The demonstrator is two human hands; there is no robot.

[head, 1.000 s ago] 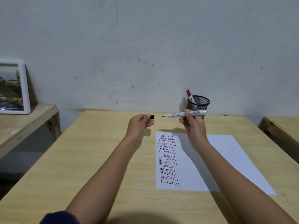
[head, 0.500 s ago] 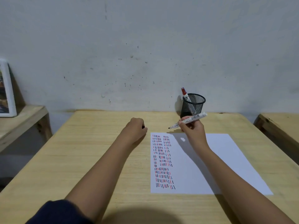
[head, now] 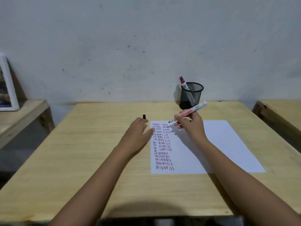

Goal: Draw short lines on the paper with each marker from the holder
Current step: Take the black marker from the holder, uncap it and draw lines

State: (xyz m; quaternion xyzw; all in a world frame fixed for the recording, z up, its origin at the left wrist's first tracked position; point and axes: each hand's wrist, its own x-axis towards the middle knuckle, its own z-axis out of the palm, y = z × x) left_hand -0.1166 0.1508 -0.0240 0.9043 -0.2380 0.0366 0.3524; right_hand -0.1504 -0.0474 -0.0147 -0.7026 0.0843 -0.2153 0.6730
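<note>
A white sheet of paper (head: pixel 224 144) lies on the wooden table (head: pixel 97 152), its left part filled with two columns of short black and red lines. My right hand (head: pixel 190 126) grips an uncapped white marker (head: pixel 189 112), black tip pointing down-left just above the paper's top edge. My left hand (head: pixel 138 132) rests flat on the table with fingers apart, thumb touching the paper's left edge. The marker's black cap (head: pixel 144 116) stands on the table just beyond my left fingers. A black mesh holder (head: pixel 191 95) at the back holds a red-capped marker (head: pixel 183 83).
A low wooden shelf (head: pixel 19 115) at the left carries a white-framed picture (head: pixel 7 85). Another wooden surface (head: pixel 280 115) sits at the right. A pale wall runs behind the table.
My left hand set the black cap on the table and opened flat beside the paper. My right hand lowered the marker, tip now near the paper's top.
</note>
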